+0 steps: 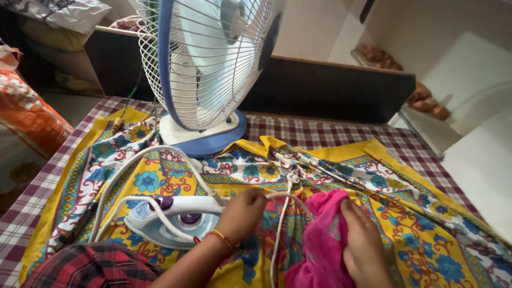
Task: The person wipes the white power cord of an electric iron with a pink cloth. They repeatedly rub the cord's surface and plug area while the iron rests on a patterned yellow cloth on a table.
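Observation:
My left hand (242, 213) sits with curled fingers at the handle end of a white and light blue steam iron (173, 218), where its white cord (160, 154) comes out. Whether it grips the handle is hidden. A red thread band is on that wrist. My right hand (362, 242) is closed on a bright pink cloth (322, 240) bunched on a yellow floral sheet (416, 213). The iron lies flat on the sheet, just left of the hands.
A white and blue table fan (208, 69) stands on the sheet at the back, over a checked maroon cover (330, 130). A dark headboard (330, 90) runs behind. An orange bag (32, 117) sits at left. My red plaid clothing (90, 266) is at the bottom.

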